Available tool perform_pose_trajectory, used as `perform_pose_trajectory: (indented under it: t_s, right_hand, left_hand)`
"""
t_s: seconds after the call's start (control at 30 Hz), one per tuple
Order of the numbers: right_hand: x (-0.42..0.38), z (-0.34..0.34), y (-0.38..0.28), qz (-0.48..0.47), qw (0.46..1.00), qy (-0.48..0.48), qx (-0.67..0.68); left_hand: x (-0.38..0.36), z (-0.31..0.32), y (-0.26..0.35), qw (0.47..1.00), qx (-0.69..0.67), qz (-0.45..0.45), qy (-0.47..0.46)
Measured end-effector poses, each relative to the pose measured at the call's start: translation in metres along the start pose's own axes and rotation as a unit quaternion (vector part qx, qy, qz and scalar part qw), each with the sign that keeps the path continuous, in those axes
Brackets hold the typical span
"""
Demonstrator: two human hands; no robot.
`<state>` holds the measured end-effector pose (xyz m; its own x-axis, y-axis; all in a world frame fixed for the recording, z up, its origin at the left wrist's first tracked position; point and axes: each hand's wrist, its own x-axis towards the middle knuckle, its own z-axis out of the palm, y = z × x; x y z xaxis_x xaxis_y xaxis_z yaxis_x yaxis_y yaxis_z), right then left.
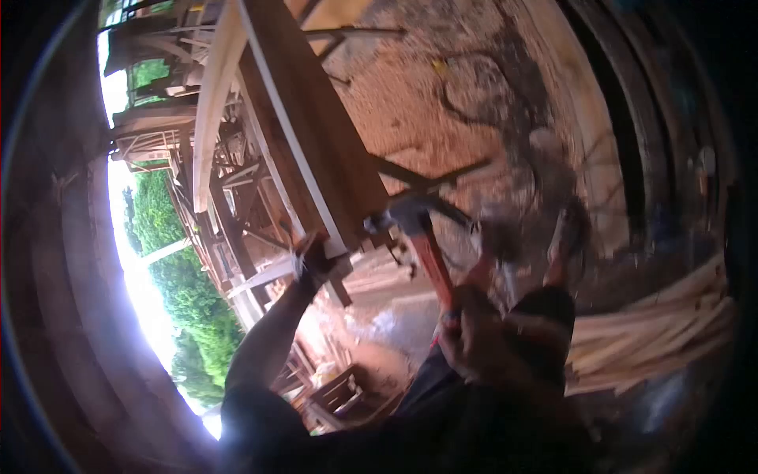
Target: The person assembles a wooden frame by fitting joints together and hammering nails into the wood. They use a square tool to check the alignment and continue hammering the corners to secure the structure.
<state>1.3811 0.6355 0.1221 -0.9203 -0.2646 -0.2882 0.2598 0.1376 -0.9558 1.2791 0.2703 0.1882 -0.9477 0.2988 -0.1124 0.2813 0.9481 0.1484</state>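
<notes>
My right hand (478, 336) is wrapped around the lower handle of a claw hammer (432, 265) with a reddish-orange handle and dark metal head. The hammer is raised, its head beside the near end of a long brown wooden board (320, 118) with a pale edge. At that same end, my left hand (313, 257) is closed around the board's edge. Its fingers are dark and partly blurred, and anything small between them cannot be made out. A short wooden piece (338, 291) sticks out just below the left hand.
Sawdust covers the ground (410, 103), where a dark cable (466, 118) lies. Crossed wooden legs (430, 180) stand by the board. Stacked timber strips (647, 332) lie to the right, near my feet (564, 237). More lumber (229, 170) and green trees (174, 253) show at the left.
</notes>
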Motion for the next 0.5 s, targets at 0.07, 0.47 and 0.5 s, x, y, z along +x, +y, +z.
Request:
perform_pose_trajectory:
  t_s: [0.07,0.47,0.5]
  right_hand:
    - [-0.006,-0.018,0.012,-0.012,0.999,0.012,-0.031]
    - [-0.004,-0.002,0.01,-0.027,0.998,-0.003,-0.05]
    - [-0.011,-0.017,0.018,-0.022,0.998,0.012,-0.052]
  left_hand:
    - [0.005,0.002,-0.001,0.999,0.039,-0.014,0.007]
    - [-0.026,0.029,-0.032,0.978,-0.171,-0.122,-0.002]
    - [-0.014,0.015,-0.019,0.994,-0.092,-0.063,-0.018]
